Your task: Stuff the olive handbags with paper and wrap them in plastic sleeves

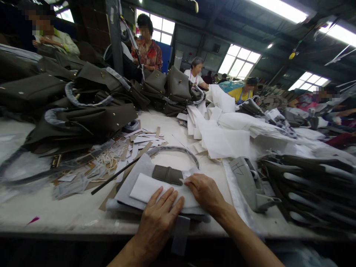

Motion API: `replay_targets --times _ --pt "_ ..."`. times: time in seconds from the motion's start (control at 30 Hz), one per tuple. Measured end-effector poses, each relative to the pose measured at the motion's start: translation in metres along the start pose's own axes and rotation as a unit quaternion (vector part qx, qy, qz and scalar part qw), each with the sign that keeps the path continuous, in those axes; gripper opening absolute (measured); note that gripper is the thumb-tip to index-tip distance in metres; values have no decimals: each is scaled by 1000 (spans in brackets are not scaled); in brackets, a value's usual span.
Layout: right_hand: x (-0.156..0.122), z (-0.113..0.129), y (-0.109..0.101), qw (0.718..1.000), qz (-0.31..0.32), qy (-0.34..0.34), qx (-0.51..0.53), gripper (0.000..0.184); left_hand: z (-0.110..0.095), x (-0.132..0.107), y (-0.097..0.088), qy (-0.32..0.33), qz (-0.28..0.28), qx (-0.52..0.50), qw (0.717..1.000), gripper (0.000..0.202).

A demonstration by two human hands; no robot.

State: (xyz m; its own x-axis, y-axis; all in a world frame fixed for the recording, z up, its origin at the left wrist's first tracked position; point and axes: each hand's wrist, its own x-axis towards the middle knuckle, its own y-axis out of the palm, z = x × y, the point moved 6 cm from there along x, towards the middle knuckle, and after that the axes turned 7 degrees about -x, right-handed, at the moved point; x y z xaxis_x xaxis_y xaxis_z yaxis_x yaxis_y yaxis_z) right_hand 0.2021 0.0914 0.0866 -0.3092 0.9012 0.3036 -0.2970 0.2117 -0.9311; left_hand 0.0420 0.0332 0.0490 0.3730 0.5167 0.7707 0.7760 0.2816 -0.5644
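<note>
A white wrapping sheet (144,189) is folded across a bag piece lined in pale grey (125,181) at the table's front edge. Beyond the fold shows an olive-green leather flap (167,175), and a curved, plastic-wrapped handle (178,149) arcs behind it. My left hand (162,215) lies flat on the white sheet, fingers stretched out. At the flap's right end, my right hand (204,191) has its fingers pinched on the white sheet's edge; the fingertips are partly hidden. A grey strip (180,235) hangs over the table edge below.
Olive bags (83,118) are heaped at the left. Paper tags and cords (111,155) lie scattered nearer. White sheets (225,137) pile up behind; a grey tape dispenser (244,181) and stacked dark pieces (303,189) stand right. Several people work beyond the table (69,218).
</note>
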Motion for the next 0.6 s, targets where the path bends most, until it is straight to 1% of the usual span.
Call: replay_targets --times 0.07,0.13,0.17,0.37,0.47,0.6 --pt "-19 6 1 999 -43 -27 2 16 0 -1 1 -2 0 2 1000 31" --pt "-34 11 -1 996 -79 -31 17 17 -1 -1 1 -4 1 6 1000 32" --pt "-39 15 -2 995 -87 -32 21 17 -1 -1 2 -5 4 9 1000 33" --pt "-54 43 -6 991 -123 -41 20 13 -3 5 0 1 31 23 999 36" --pt "-61 48 -8 989 -141 -47 22 18 -4 9 -4 0 45 30 999 39" --pt "-73 51 -9 990 -125 -69 11 27 -6 9 -3 18 83 47 995 39"
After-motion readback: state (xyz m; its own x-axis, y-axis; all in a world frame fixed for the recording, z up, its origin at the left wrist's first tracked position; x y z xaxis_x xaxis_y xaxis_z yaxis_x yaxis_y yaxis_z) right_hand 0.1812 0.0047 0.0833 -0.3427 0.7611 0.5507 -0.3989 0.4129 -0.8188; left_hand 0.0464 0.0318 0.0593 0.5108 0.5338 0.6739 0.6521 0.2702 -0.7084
